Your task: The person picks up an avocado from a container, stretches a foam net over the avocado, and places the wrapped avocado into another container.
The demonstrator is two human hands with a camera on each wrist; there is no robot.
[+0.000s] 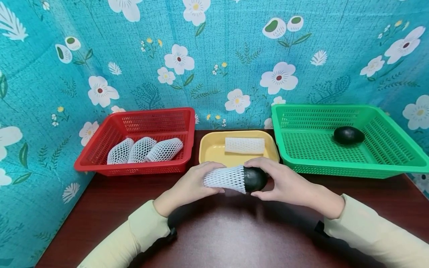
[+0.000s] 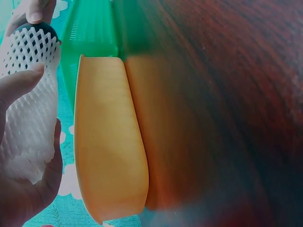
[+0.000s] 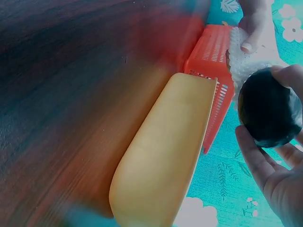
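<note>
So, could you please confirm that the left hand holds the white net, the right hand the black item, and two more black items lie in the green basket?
Not quite: the head view shows only one more black item in the green basket. The left hand holds the white net, and the right hand the black item.

Tray (image 1: 208, 153) stands between baskets (image 1: 338, 170), behind held net (image 1: 225, 179).
</note>
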